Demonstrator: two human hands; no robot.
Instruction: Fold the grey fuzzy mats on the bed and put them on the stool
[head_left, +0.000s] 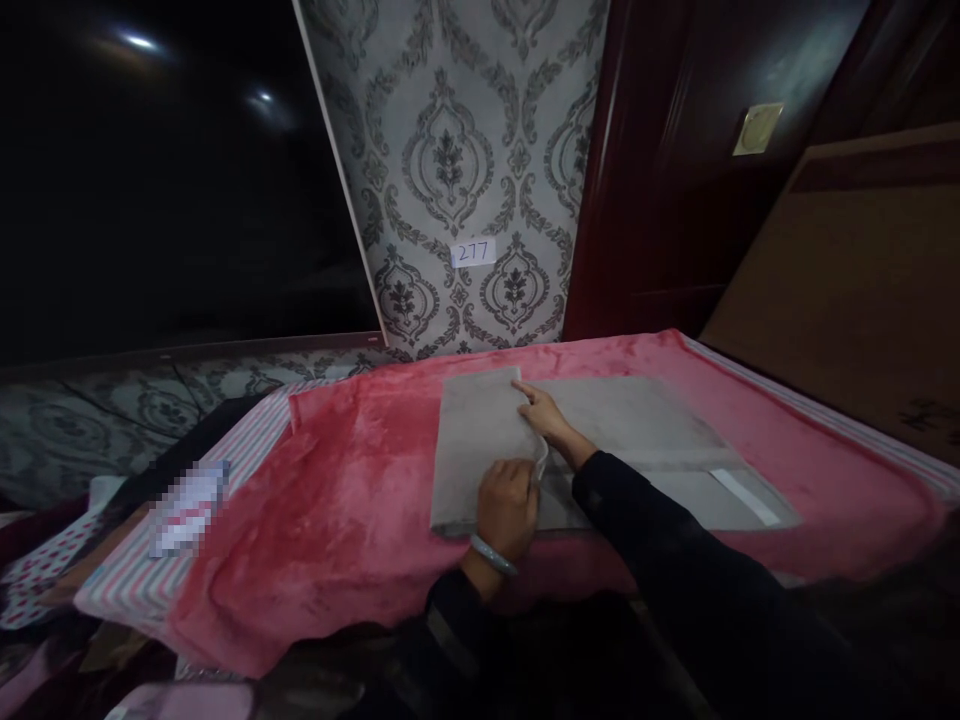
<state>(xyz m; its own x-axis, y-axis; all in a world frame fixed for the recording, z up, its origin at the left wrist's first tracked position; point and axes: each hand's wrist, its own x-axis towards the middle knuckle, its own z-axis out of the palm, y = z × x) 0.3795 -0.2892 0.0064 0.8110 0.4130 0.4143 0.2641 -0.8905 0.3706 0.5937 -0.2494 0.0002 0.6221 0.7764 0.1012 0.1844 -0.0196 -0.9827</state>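
A flat grey fabric piece (637, 415) lies across the pink blanket, with a white strip (746, 497) near its right end. Its left part forms a folded flap (476, 420) whose right edge is slightly raised and curled. My left hand (508, 505), wearing a bracelet (493, 555) at the wrist, has its fingers closed on the lower part of that edge. Higher up, my right hand (550, 418) holds the same edge, index finger stretched along it near the top corner. The undersides of the fingers are partly hidden.
Under the fabric, a pink plush blanket (360, 480) covers a striped sheet (157, 575). A large dark screen (172, 190) stands at the left. A brown cardboard box (855, 290) leans at the right. A paper label (473, 252) marked 277 is on the patterned wall.
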